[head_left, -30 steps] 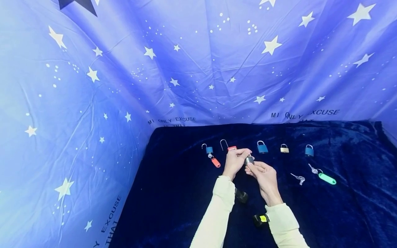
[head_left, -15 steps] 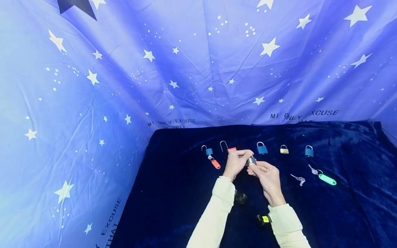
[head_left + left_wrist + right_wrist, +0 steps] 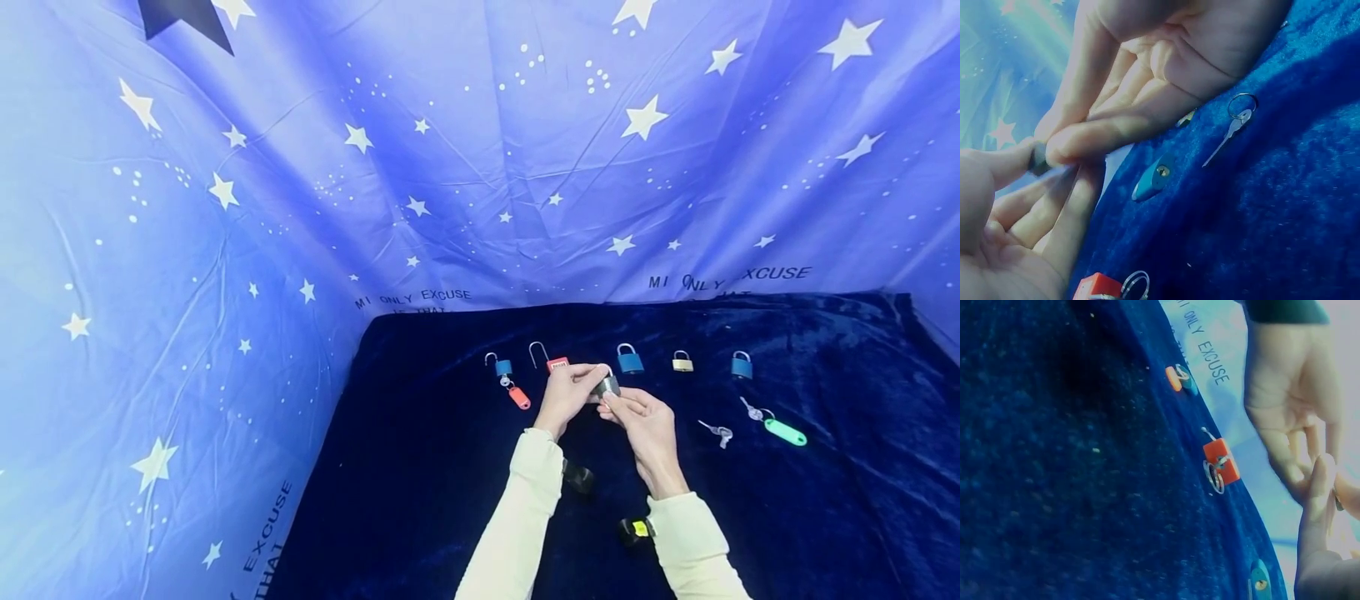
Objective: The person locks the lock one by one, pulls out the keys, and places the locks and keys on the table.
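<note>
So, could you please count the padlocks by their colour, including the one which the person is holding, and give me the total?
Blue padlocks: 3
Red padlock: 1
Gold-coloured padlock: 1
Dark grey padlock, held between the left hand and the right hand: 1
Total: 6

Place: draped off, we can't tell home from studio
Starry drapes (image 3: 465, 175): walling it in, printed lettering (image 3: 446, 295)
Velvety cover (image 3: 405, 483): dark blue
</note>
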The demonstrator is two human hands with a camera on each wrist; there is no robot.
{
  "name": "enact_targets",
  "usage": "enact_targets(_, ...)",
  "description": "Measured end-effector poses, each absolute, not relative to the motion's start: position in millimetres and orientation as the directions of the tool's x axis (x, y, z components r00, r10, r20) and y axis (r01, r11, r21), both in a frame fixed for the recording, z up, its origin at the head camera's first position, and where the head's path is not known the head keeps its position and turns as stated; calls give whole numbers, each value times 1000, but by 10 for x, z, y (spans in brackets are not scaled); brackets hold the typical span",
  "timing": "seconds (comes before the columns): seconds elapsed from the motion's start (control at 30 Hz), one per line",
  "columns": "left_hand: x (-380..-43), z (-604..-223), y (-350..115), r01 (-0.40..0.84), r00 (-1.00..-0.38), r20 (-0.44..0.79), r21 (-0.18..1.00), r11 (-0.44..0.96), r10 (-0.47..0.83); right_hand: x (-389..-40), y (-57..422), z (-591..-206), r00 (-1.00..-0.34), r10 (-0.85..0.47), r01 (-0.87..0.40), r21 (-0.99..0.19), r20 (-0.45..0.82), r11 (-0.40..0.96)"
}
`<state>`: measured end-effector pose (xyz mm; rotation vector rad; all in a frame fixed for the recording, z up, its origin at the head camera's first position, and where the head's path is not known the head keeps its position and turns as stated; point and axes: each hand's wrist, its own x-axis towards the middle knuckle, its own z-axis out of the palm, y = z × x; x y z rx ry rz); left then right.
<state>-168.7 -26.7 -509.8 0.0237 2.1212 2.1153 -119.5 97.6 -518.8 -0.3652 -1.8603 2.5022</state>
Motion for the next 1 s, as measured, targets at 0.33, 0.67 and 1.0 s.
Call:
enact_targets(0.33, -1540, -5127, -290, -88, -991, -90, 996, 22, 100, -1187, 1024, -5222, -975, 129, 139, -950, -181, -280)
enact_targets(0.67, -1525, -5130, -304, -31, -998, -33, 999, 35, 52, -1136, 1038, -5199, -987, 53, 137, -971, -150, -196)
enact_targets(1.0, -1507, -5127, -238, 18, -1000, 19, 999, 46, -18, -1126, 1016, -5157, -977, 107, 158, -965, -183, -208)
